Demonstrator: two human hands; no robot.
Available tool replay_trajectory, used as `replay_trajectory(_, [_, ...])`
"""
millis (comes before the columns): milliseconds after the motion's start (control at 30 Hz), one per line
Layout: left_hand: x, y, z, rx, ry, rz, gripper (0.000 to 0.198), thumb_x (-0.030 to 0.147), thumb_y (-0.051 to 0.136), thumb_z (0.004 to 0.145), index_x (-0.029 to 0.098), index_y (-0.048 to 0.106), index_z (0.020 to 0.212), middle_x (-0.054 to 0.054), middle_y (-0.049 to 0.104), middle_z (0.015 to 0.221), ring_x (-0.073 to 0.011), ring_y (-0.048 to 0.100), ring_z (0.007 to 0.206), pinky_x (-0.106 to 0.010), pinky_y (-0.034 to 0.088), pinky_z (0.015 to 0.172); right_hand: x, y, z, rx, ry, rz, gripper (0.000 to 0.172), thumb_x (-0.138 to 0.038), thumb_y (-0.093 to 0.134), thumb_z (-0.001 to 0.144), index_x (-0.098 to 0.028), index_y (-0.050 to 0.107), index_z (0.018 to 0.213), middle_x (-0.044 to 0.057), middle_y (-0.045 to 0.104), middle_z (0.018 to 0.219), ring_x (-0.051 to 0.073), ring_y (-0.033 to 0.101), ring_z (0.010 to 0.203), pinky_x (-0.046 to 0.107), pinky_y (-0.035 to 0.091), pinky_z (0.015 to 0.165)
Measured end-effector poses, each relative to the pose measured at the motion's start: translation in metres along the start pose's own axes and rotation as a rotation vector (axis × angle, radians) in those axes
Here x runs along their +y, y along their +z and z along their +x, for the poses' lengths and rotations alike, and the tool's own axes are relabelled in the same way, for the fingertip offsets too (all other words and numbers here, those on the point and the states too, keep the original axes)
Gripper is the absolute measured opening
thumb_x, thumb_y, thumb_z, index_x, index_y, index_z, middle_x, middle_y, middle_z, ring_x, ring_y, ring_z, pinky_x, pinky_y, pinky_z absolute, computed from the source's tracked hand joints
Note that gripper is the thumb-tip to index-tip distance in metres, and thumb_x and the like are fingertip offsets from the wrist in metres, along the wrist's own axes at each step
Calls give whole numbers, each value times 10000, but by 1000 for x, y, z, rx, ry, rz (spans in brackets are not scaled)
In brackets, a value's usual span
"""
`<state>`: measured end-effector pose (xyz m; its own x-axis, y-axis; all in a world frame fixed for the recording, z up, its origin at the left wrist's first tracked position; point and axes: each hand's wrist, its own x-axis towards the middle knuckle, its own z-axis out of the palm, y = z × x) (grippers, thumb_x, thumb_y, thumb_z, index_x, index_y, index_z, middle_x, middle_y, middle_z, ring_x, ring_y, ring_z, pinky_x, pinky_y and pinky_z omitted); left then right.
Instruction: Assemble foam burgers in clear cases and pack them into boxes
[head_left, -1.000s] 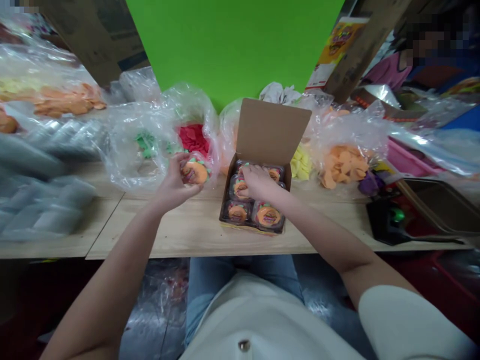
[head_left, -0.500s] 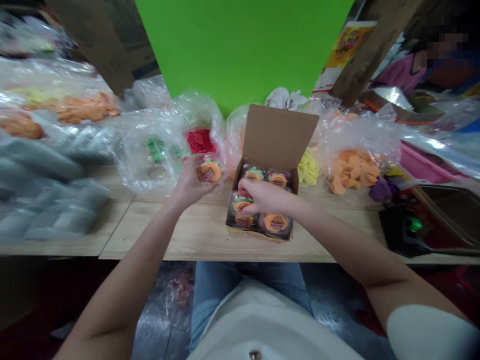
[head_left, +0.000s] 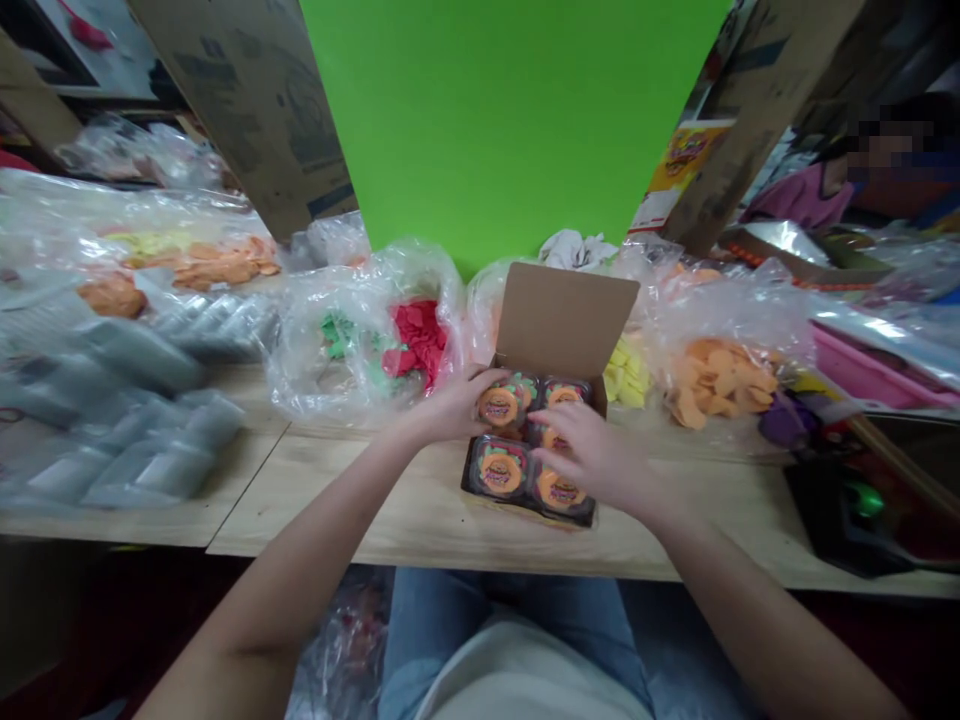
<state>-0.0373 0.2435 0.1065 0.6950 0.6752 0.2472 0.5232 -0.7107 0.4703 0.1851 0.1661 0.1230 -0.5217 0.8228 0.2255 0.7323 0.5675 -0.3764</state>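
An open cardboard box (head_left: 568,318) stands on the table with its brown lid raised. Inside are several clear plastic packs, each showing an orange round label, such as the front left one (head_left: 501,470) and the front right one (head_left: 561,488). My left hand (head_left: 459,405) is closed on a clear plastic pack (head_left: 499,404) at the back left of the box; green and orange pieces show through it. My right hand (head_left: 600,455) hovers over the right side of the box, fingers spread, gripping nothing and partly covering the packs there.
Behind the box, plastic bags hold red pieces (head_left: 420,338), green pieces (head_left: 339,335), yellow pieces (head_left: 626,372) and orange pieces (head_left: 724,380). Clear plastic packs (head_left: 142,430) lie at the left. A green panel (head_left: 510,130) rises behind. A person in pink (head_left: 802,200) is at the far right.
My left hand has brought its pack rightward from outside the box to the back left inside. My right hand has let go of the pack at the left and shifted right, opening.
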Motion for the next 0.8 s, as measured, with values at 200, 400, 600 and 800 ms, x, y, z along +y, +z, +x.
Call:
replay_trajectory(200, [-10, -9, -8, -206, 24, 17, 832, 43, 469, 689, 235, 110, 1415, -110, 330, 1385, -231, 343, 1262, -364, 357, 994, 42, -21, -53, 136, 188, 17, 200, -307, 470, 867, -199, 593, 982, 54, 610, 950, 196, 546, 915, 343, 430, 810])
replay_trajectory(400, [-5, 5, 0, -32, -74, 100, 482, 214, 358, 865, 202, 343, 1346, -119, 508, 1179, -212, 534, 1026, -348, 442, 861, 74, 0, -58, 244, 313, 50, 256, -282, 479, 851, -162, 586, 1051, 92, 582, 956, 190, 563, 811, 322, 485, 675])
replay_trajectory(600, [-7, 17, 21, -145, -16, 139, 343, 254, 389, 867, 174, 563, 1151, -104, 603, 1100, -222, 562, 1008, -355, 430, 880, 78, 9, -42, 228, 206, -39, 270, -278, 516, 828, -164, 595, 1060, 99, 593, 972, 232, 542, 928, 403, 457, 820])
replay_trajectory(800, [7, 54, -59, 574, -345, -242, 409, 307, 366, 895, 196, 390, 1288, -120, 512, 1234, -199, 541, 1058, -375, 454, 872, 80, 19, -76, 438, 390, 104, 277, -323, 468, 853, -166, 594, 1044, 95, 581, 944, 201, 559, 834, 346, 494, 681])
